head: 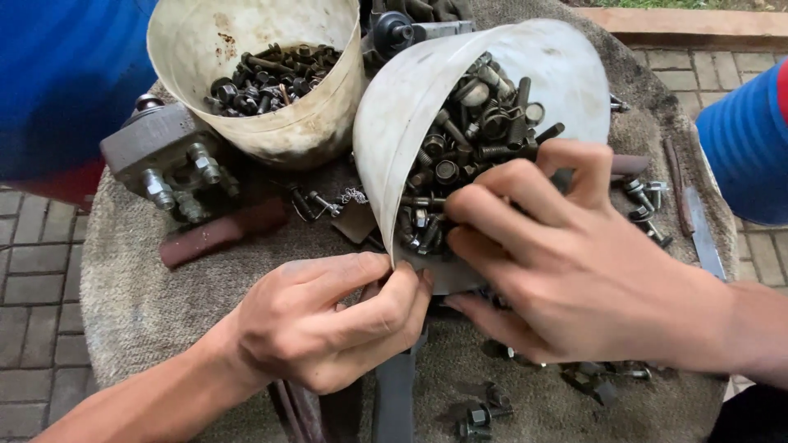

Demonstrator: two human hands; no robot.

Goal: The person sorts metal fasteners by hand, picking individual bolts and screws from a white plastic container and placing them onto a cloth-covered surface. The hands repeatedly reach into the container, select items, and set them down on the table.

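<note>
A white plastic tub (410,90) lies tipped toward me on a cloth-covered table, full of dark bolts and nuts (468,131). My left hand (328,316) pinches the tub's lower rim with its fingers closed on the edge. My right hand (566,254) reaches into the tub's mouth, fingers curled among the bolts; whether it grips one is hidden. A second white tub (320,123) stands upright behind, also holding bolts and nuts (267,78).
A grey metal part with threaded fittings (164,160) sits at the left beside a reddish bar (222,232). Loose bolts (648,205) lie right and near the front edge (484,414). A flat metal blade (704,234) lies far right. Brick paving surrounds the table.
</note>
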